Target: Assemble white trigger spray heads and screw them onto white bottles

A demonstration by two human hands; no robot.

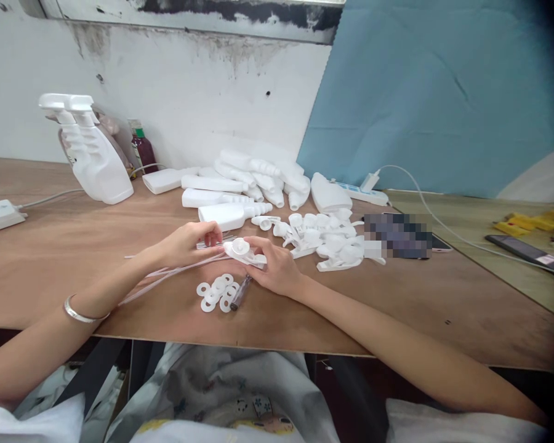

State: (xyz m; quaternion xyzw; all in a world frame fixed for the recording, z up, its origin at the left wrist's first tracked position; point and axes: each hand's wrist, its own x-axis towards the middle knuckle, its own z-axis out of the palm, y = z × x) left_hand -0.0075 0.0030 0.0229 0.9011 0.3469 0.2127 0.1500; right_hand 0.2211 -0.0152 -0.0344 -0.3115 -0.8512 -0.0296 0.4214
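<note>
A white trigger spray head (240, 248) is gripped by my right hand (277, 267), its round collar facing up. My left hand (189, 243) hovers just left of it, fingers curved and thumb apart from them, with the thumb tip close to the spray head. Thin clear dip tubes (154, 283) lie under and beside my left hand. Below the hands sits a small pile of white ring washers (218, 291), and a transparent screwdriver-like tool (240, 293) lies against them. More white spray heads (307, 237) are heaped to the right of my right hand.
White empty-looking bottles (221, 215) are piled along the wall. Two assembled spray bottles (102, 166) stand at the left, near a dark red bottle (143, 151). A power strip (362, 194), white cable and phones (530, 253) occupy the right side. The table's front edge runs near my forearms.
</note>
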